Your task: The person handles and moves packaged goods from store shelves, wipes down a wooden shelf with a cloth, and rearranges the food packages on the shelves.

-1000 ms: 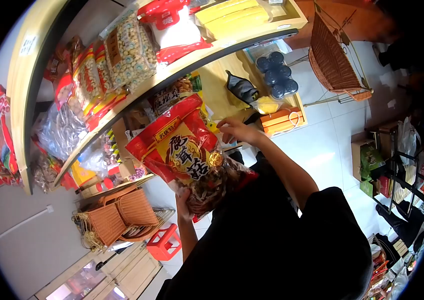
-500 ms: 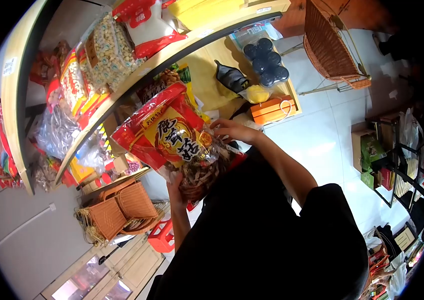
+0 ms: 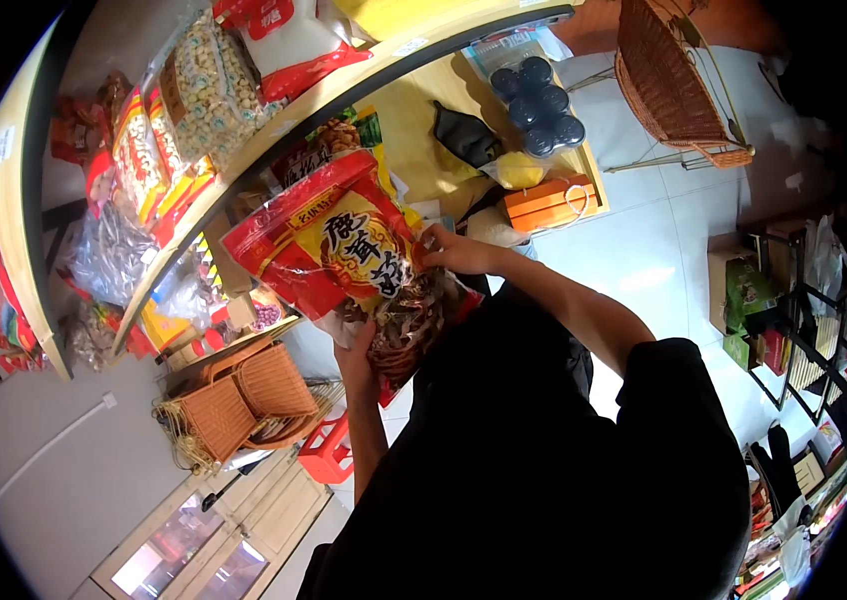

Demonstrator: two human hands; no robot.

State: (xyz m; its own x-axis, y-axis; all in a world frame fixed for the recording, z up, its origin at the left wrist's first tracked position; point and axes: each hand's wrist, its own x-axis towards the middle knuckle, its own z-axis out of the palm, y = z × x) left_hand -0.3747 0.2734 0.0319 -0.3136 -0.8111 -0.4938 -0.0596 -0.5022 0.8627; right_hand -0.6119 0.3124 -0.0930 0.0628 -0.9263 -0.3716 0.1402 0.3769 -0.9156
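A red and yellow bag of dried mushrooms [image 3: 344, 235], with large black characters and a clear lower part, is held up in front of my body. My left hand [image 3: 356, 350] grips its lower left edge, thumb on the front and the other fingers hidden behind. On the opposite edge, my right hand [image 3: 452, 250] pinches the plastic with bent fingers. The bag is tilted, its red top towards the shelf. Brown dried pieces show through the clear plastic near my left hand.
A curved wooden shelf [image 3: 274, 130] carries bags of popcorn-like snacks [image 3: 209, 90] and other packets. Beyond the bag lie a pack of dark round-lidded jars [image 3: 539, 105] and an orange box [image 3: 551, 203]. Wicker baskets [image 3: 254, 400], a red stool [image 3: 326, 450] and a wicker carrier [image 3: 669, 80] stand around.
My right hand has closed in on the bag's edge, its fingers bending onto the plastic. The bag has shifted slightly, and my left hand has moved a little right and up along with it.
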